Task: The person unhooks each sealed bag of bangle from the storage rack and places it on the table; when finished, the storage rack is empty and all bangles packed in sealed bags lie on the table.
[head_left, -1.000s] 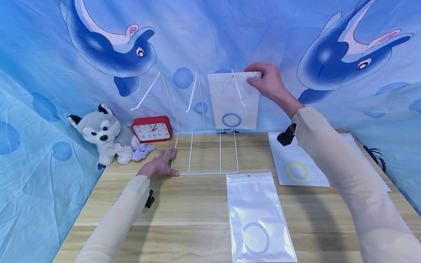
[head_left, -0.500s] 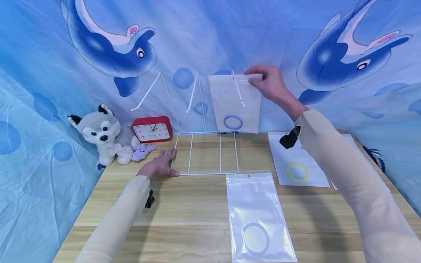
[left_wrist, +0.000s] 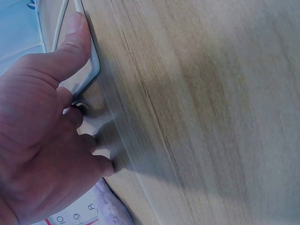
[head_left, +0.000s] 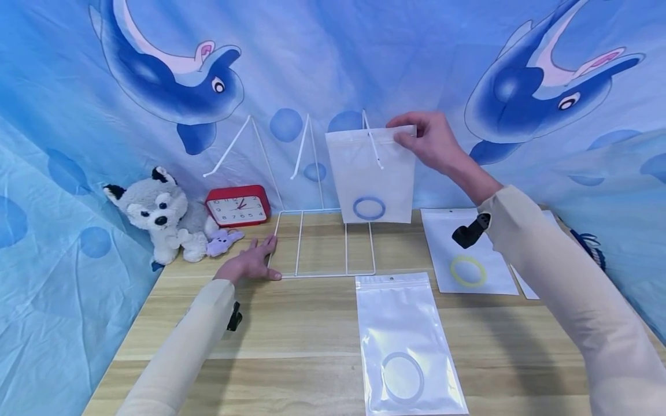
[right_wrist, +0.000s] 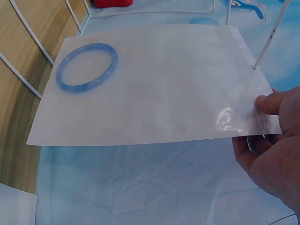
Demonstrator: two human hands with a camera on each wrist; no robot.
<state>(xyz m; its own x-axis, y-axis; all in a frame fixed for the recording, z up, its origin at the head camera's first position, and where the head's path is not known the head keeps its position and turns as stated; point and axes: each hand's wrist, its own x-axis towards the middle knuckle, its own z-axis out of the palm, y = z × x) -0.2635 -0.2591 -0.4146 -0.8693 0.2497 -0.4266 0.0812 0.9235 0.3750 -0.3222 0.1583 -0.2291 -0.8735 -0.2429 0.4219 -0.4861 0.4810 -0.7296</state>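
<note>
A white zip bag with a blue ring [head_left: 369, 208] in or on it hangs on the right prong of a white wire rack [head_left: 347, 248]. In the right wrist view the prong meets the bag [right_wrist: 164, 84] near its top edge, where the hole would be. My right hand [head_left: 429, 138] pinches the bag's top right corner between thumb and fingers. My left hand [head_left: 251, 262] rests on the front left corner of the rack's base, fingers spread. In the left wrist view its thumb [left_wrist: 75, 44] lies along the wire, and its other fingertips reach down by the tabletop.
Another white zip bag [head_left: 408, 341] with a pale ring lies in front of the rack. To the right lies a bag with a yellow ring [head_left: 468, 271], partly overlapped by my right sleeve. A plush husky [head_left: 166, 216], red clock [head_left: 238, 206] and small purple plush [head_left: 224, 241] stand left.
My right hand and the blue-ring bag have come down and toward me, so the bag sits farther along the prong, nearer its tip. The left hand keeps its place on the rack.
</note>
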